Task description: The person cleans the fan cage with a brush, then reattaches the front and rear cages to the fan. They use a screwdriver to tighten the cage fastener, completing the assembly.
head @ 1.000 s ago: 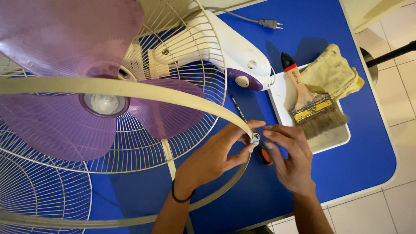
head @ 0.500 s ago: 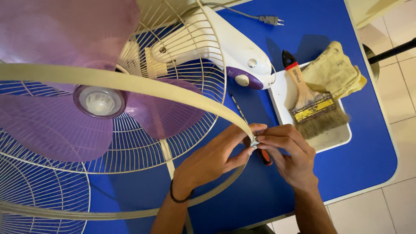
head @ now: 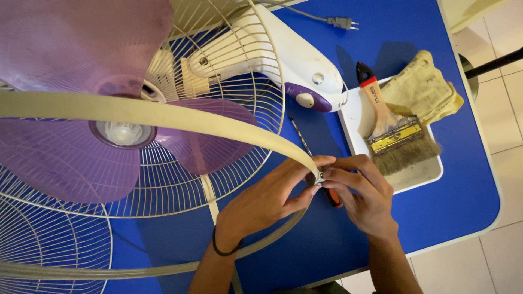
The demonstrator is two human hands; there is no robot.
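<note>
Over the blue table (head: 447, 196), both hands pinch the small metal clip (head: 320, 177) where the fan's cream rim band (head: 163, 114) ends meet — left hand (head: 267, 198) steadying, right hand (head: 364, 193) working it — looks mid-fastening, needs fine finger control.

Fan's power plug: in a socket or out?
Out. The plug lies loose on the blue table with its prongs bare, beyond the fan body.

— Where am I working?
— Home repair corner, I'd note: glossy blue table (head: 436, 212), pale floor tiles (head: 501, 261), dismantled purple-bladed white electric fan (head: 163, 109), wood-handled paintbrush (head: 389, 128) in a white tray (head: 422, 174).
</note>
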